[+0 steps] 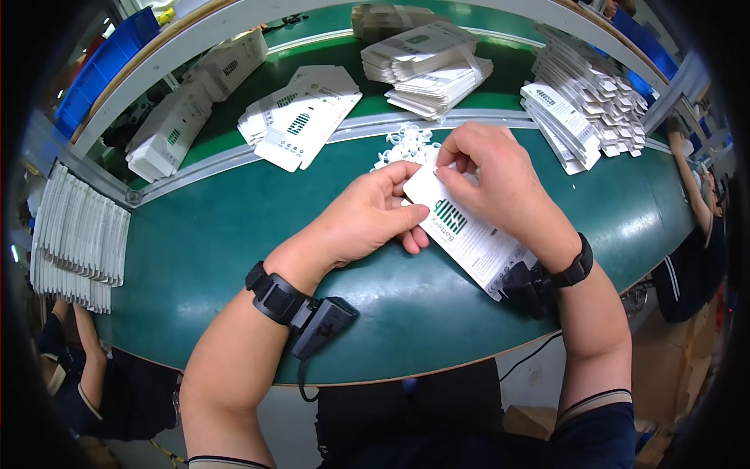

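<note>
A flat white carton [462, 233] with green printing slants over the middle of the green table. My left hand [367, 209] grips its left edge, thumb across the front and fingers behind. At the carton's upper end, my right hand [500, 173] is closed in a pinch, thumb and forefinger close together on the carton's face. Whatever lies between those fingertips is hidden. Just beyond both hands is a loose heap of small white plastic pieces [406, 145], partly covered by the right hand.
Printed flat cartons [301, 121] lie fanned behind the rail, left of a banded stack [430, 66]. More cartons stand piled at the right [582, 105], in a row at the far left [78, 234] and as boxes [172, 133] at the back left. People work at both sides.
</note>
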Demonstrator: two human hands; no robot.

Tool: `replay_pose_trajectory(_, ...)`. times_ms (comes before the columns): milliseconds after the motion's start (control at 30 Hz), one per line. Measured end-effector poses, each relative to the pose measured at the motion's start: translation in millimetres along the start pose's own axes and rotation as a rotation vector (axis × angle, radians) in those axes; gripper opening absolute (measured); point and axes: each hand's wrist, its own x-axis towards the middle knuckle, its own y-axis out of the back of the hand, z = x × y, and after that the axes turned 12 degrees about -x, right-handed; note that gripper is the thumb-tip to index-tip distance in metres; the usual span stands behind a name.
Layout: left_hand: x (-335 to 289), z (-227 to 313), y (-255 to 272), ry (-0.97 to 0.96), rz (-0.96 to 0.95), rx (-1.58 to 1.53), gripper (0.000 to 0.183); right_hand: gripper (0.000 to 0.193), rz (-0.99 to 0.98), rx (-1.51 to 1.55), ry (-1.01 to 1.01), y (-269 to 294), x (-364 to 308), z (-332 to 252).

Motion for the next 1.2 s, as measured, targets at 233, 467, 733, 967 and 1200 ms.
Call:
replay_pose_trajectory(233, 2.1, -2.2, -2.2, 0.008, -0.013, 0.044, 0.04, 0.009, -0.037, -0.037, 0.004, 2.7, -0.8, -14.2)
replay_pose_trajectory(467, 2.2, -2.2, -3.9, 0.041, -0.018, 0.133, 0.039, 0.007, -0.094, -0.024, -0.092, 4.8, -3.4, -13.6)
replay_pose_trajectory(733, 3.5, -1.5, -3.0, 0.027, -0.039, 0.117, 0.043, 0.005, -0.031, -0.077, -0.071, 1.4, -4.2, -8.7)
replay_pose_trajectory(967, 2.9, -3.7, -5.2, 0.016, 0.003, 0.068, 0.046, 0.003, -0.017, -0.051, -0.048, 6.4, -4.0, -5.8)
replay_pose_trajectory(1200, 4.3, -4.7, -7.8, -0.008, 0.047, 0.034, 0.049, 0.002, 0.043, -0.089, -0.008, 6.5, -5.0, -7.0)
